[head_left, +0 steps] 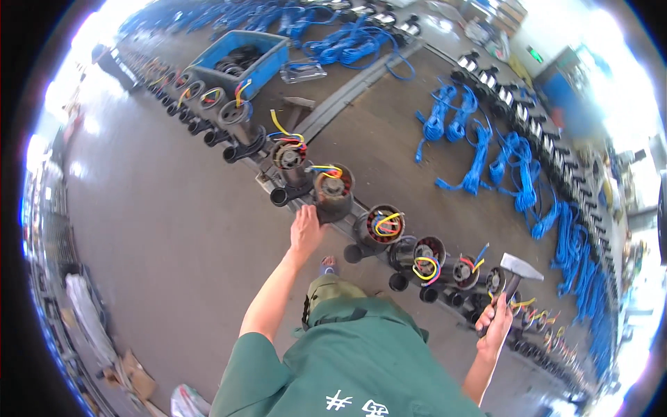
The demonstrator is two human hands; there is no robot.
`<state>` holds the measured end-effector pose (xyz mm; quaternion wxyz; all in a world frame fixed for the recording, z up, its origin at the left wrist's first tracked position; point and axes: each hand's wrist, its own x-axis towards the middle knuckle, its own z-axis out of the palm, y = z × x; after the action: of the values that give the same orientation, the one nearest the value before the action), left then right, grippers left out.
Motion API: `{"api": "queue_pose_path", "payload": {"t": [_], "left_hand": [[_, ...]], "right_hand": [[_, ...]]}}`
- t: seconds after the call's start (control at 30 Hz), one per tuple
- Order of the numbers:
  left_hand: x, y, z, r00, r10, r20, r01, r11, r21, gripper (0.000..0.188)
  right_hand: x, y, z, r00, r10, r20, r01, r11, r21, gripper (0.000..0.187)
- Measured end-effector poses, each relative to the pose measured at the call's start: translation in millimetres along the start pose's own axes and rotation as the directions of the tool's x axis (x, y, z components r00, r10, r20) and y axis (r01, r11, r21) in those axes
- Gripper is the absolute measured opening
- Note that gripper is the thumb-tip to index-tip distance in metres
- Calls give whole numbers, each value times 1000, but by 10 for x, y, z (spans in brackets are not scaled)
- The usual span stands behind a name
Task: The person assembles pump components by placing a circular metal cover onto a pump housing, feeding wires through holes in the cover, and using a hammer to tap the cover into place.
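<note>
My left hand (306,228) is closed at the near lower side of a dark pump housing (334,201), where the neighbouring housings have a black outlet; the hand covers that spot. Red, yellow and blue wires curl out of the housing's open top. My right hand (493,324) is wrapped round the handle of a hammer (522,267), its metal head raised above the row on the right. Next to the left hand's housing stand another open pump housing (289,157) on the left and one with a yellow wire loop (383,226) on the right.
The row of housings stands on a long metal rail (347,226) crossing diagonally. Beyond it are a blue crate (271,64) of dark parts, coiled blue cables (479,163) on the floor and a row of pumps with shiny tops (507,94). A white plastic bag (187,402) lies lower left.
</note>
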<state>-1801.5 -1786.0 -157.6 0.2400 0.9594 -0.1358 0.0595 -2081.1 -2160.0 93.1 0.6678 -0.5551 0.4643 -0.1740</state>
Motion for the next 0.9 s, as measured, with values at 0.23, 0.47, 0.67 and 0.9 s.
{"api": "queue_pose_path", "payload": {"t": [0.23,0.47,0.67,0.9], "left_hand": [[-428,1015,-259,967,256,20,-255,966,-39,66],[-460,845,350,945,321,66,-307,938,-163,48],[-458,936,260,959,284,-21,-285,958,-41,54],[-1328,2163,773,912,-31,409,86,989,-118,98]], "right_hand": [[-123,154,-116,995,77,-71,-74,996,47,33],[-229,229,-229,991,122,-62,-112,983,145,33],[-308,313,-397,989,123,-81,-107,977,187,34],[-333,424,-514,987,135,-86,-119,979,167,33]]}}
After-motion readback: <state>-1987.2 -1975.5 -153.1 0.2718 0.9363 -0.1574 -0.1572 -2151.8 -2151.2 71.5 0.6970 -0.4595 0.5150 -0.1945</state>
